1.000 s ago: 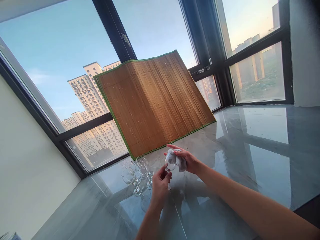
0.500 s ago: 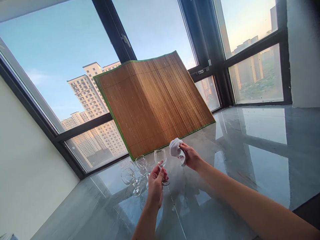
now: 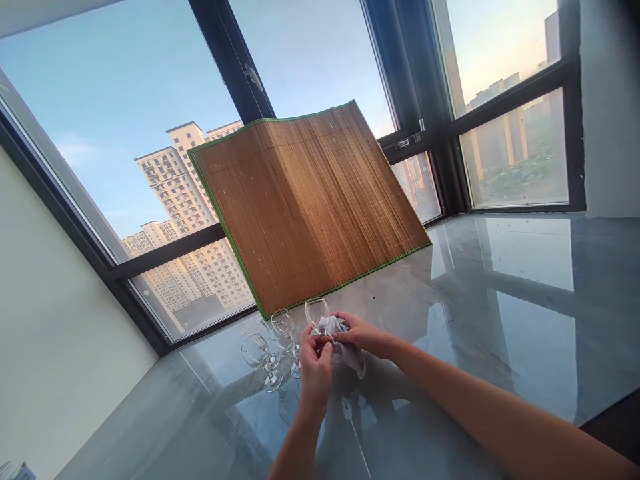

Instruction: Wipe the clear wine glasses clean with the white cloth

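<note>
My left hand is closed around the lower part of a clear stemmed glass, which it holds upright above the shiny grey surface. Against the right side of that glass, my right hand presses a white cloth gripped in its fingers. Part of the cloth hangs down below the fingers. Left of my hands stand more stemmed glasses: one at the front, another glass nearer my left hand, and a faint one partly hidden behind them.
A brown bamboo mat with green edging leans against the dark window frame behind the glasses. The glossy grey countertop reflects the windows. A white wall rises at the left.
My right hand has moved left and down, bringing the cloth from beside the glass into contact with it. My left hand keeps hold of the glass, which has shifted slightly left.
</note>
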The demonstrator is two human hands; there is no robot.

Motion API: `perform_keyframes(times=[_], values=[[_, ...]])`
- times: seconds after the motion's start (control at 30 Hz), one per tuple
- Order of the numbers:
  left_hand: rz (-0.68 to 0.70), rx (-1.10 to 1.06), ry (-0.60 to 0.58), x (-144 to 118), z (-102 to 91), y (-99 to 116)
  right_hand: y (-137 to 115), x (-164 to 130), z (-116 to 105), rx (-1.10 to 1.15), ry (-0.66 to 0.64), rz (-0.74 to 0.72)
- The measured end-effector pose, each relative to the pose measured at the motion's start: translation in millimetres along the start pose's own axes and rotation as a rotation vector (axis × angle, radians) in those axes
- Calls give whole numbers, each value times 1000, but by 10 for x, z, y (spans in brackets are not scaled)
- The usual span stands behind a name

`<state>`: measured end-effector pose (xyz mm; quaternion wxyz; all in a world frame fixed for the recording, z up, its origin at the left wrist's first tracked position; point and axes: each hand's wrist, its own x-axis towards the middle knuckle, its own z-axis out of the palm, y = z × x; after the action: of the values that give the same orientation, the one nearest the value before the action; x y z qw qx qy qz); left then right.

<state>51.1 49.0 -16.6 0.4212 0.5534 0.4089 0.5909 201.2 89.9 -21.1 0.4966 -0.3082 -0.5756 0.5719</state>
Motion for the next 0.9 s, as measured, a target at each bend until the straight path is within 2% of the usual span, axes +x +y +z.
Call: perform_keyframes(times=[0.1,0.17,0.33,0.5,0.63,0.9], values=[[57,26,48,15,-20,10,7,15,2,-90,82,83],[103,36,85,32,-42,42,11,21,15,-94,81,156],[110,97,108,70,-75,61,-19,-8,53,184,-232,299],[80,185,25,46,-46,17,-91,-58,28,248,-257,288],[129,195,-10,23,-24,10,-121,-77,28,271,-307,280],[228,266,-35,-10,-5,-20,-130,-71,61,204,-199,237]])
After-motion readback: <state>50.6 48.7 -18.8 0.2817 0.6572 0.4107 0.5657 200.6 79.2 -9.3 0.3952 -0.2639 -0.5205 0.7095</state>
